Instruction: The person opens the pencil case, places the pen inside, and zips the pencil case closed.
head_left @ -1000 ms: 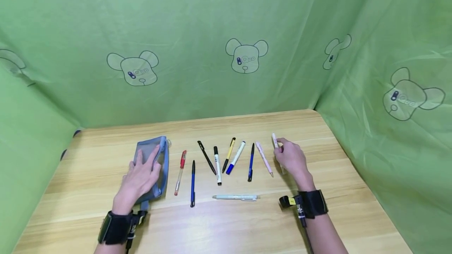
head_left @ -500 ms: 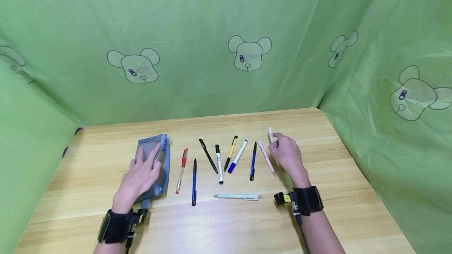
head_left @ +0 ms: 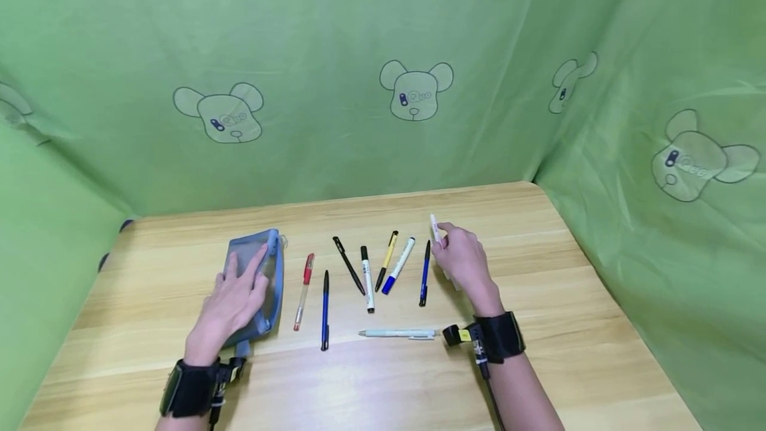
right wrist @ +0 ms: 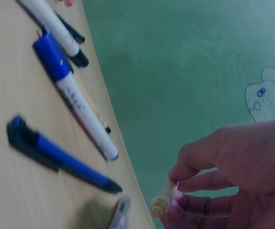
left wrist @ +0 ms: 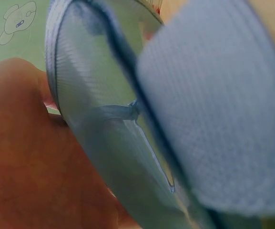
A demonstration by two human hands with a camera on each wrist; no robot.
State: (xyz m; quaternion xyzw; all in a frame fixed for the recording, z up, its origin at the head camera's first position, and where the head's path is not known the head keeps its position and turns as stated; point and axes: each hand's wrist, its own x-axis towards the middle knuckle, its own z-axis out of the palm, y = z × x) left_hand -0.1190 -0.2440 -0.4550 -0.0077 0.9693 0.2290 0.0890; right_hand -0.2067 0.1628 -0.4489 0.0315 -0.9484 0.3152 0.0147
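My left hand (head_left: 236,298) lies over the blue mesh pencil case (head_left: 274,298) at the left of the table, fingers stretched along its top and thumb by the zip opening. In the left wrist view the gaping mesh opening (left wrist: 123,112) shows, with a blurred blue flap in front. My right hand (head_left: 463,259) pinches a slim white pen (head_left: 435,228), its end (right wrist: 163,202) jutting from the fingers in the right wrist view. Under that hand lies a pink pen (right wrist: 122,214), mostly covered in the head view. Just left is a blue pen (head_left: 425,275) with black ends.
Between the hands lie a red gel pen (head_left: 304,291), another blue pen (head_left: 325,311), a black pen (head_left: 349,265), a black-capped marker (head_left: 368,279), a yellow pen (head_left: 386,261), a blue-capped marker (head_left: 398,266) and a pale blue pen (head_left: 399,333). Green cloth (head_left: 335,158) surrounds the table.
My right hand has lifted the white pen and carried it left, over the pink pen, which it now mostly hides. The left hand stays on the pencil case.
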